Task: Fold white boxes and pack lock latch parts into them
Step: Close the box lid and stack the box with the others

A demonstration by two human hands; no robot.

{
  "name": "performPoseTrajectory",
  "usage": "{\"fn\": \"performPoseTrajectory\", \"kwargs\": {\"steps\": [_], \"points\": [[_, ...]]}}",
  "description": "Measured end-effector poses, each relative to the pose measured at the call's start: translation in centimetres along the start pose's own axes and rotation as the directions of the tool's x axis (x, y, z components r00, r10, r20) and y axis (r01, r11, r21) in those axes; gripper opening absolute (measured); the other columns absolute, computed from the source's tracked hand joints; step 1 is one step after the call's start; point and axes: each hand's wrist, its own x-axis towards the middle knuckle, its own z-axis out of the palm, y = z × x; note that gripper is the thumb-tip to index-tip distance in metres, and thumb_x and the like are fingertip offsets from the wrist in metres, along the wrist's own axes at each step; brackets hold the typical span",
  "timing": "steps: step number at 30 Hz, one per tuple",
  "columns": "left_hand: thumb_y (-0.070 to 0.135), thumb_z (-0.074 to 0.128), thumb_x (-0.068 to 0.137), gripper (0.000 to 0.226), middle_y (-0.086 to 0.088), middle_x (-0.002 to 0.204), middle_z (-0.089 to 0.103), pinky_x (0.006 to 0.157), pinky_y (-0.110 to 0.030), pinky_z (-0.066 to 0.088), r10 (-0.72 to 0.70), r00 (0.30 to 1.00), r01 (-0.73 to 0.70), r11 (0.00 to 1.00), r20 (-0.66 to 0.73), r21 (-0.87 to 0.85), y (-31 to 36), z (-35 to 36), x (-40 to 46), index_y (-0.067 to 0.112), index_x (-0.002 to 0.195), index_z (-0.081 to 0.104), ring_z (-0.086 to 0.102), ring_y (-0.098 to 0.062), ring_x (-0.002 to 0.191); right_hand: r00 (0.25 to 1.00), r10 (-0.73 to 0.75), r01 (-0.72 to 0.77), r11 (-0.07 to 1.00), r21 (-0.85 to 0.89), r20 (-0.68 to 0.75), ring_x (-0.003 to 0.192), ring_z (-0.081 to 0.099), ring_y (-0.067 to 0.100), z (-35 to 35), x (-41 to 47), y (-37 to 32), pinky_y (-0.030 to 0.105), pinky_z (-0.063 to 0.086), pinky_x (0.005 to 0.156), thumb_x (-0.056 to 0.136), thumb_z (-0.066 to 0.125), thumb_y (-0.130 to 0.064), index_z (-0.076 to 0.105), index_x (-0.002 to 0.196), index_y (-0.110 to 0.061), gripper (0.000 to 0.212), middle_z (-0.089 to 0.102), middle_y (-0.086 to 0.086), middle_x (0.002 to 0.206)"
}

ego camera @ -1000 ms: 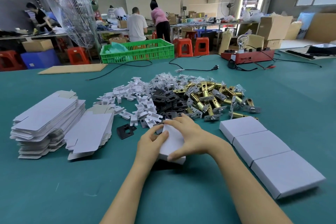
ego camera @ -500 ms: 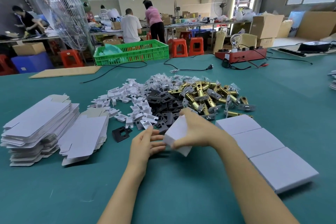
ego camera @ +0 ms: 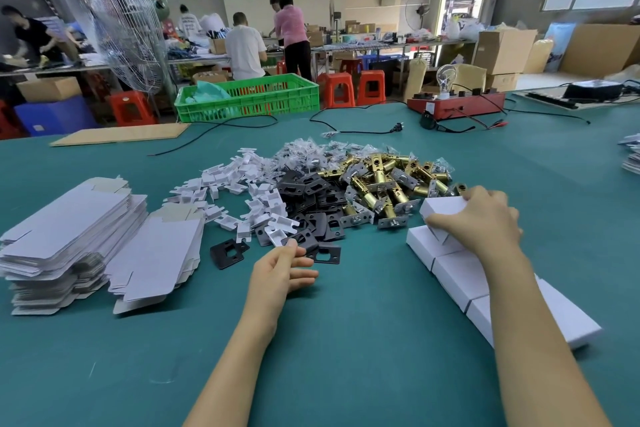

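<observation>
Right hand grips closed white cardboard box above packed row — setting-down step; left hand, empty and loosely open, likely fetches a flat blank next.

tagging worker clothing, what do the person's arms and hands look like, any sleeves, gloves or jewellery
Both arms are bare from the bottom edge of the picture up to the fingers: no sleeves in view. The left hand and right hand wear no gloves. No watch, bracelet or ring shows on either wrist or any visible finger, and there are no markings.
</observation>
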Motion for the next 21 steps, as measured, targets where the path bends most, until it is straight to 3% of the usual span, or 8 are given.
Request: {"fn": "performPoseTrajectory", "kwargs": {"steps": [12, 21], "points": [[0.031, 0.054, 0.1, 0.03, 0.0, 0.072, 0.072, 0.06, -0.022, 0.057, 0.049, 0.999, -0.05, 0.996, 0.016, 0.079, -0.2, 0.3, -0.3, 0.009, 0.087, 0.07, 0.071, -0.016, 0.065, 0.984, -0.076, 0.098, 0.986, -0.136, 0.161, 0.123, 0.035, 0.039, 0.6, -0.1, -0.1, 0.05, 0.037, 0.098, 0.067, 0.074, -0.054, 0.046, 0.121, -0.021, 0.069, 0.036, 0.012, 0.137], [0.03, 0.054, 0.1, 0.029, -0.004, 0.079, 0.071, 0.062, -0.022, 0.056, 0.06, 0.998, -0.064, 0.992, 0.032, 0.111, -0.4, 0.4, -0.3, 0.009, 0.089, 0.07, 0.069, -0.013, 0.064, 0.991, -0.071, 0.097, 0.968, -0.23, 0.117, 0.126, 0.034, 0.04, 1.4, -0.4, -0.4, 0.05, 0.035, 0.1, 0.071, 0.066, -0.064, 0.043, 0.129, -0.023, 0.074, 0.034, 0.012, 0.143]]}}
